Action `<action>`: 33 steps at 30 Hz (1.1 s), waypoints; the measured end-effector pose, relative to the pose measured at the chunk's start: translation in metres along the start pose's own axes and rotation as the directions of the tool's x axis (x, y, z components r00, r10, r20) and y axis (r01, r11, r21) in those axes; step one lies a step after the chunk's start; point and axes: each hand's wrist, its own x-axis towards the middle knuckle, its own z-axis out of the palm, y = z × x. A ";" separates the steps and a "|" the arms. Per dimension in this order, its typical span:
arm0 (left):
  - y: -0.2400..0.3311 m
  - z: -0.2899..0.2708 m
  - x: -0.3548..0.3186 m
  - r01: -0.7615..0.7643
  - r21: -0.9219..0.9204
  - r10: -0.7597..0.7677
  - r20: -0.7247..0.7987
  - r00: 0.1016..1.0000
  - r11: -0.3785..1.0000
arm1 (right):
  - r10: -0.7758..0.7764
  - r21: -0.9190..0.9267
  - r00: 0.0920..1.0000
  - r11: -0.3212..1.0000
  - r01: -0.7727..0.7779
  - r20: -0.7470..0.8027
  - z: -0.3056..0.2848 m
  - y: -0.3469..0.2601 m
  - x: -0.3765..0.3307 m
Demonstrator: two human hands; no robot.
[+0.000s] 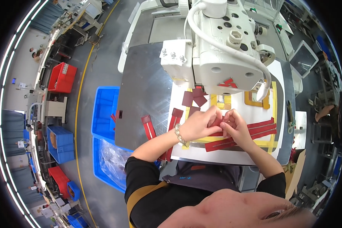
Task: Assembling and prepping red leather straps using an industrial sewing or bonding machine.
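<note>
My left hand (202, 124), with a beaded bracelet at its wrist, and my right hand (235, 126) meet over the white work plate (195, 151). Their fingers are pinched together around a small red piece (217, 122), mostly hidden by the fingers. Just under and to the right of my hands lie red zipper strips (260, 132). Beyond my left hand is a loose group of dark red square patches (187, 98). More zipper strips, each with a dark red patch at its end, lie to the left, one strip (148, 127) on the dark table and another (175, 117) at the plate's edge.
A white sewing machine head (224, 62) stands over the plate, with red scraps (228, 83) on it. A yellow frame (269, 99) sits right of centre. Thread snips (291, 127) lie at the right edge. Blue bins (102, 104) stand left of the dark table (138, 83).
</note>
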 end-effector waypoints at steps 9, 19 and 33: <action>-0.022 -0.008 0.005 -0.319 0.089 0.300 0.182 0.936 0.943 | 0.071 0.123 0.970 0.987 -0.101 0.232 -0.030 0.005 0.030; -0.030 0.009 0.005 -0.277 0.083 0.283 -0.075 0.956 0.957 | -0.029 0.127 0.992 0.992 0.013 0.125 -0.029 0.020 0.026; -0.041 0.012 0.009 -0.044 -0.352 -0.077 -0.323 0.943 0.935 | -0.077 0.196 0.993 0.979 0.057 0.094 -0.016 0.018 0.032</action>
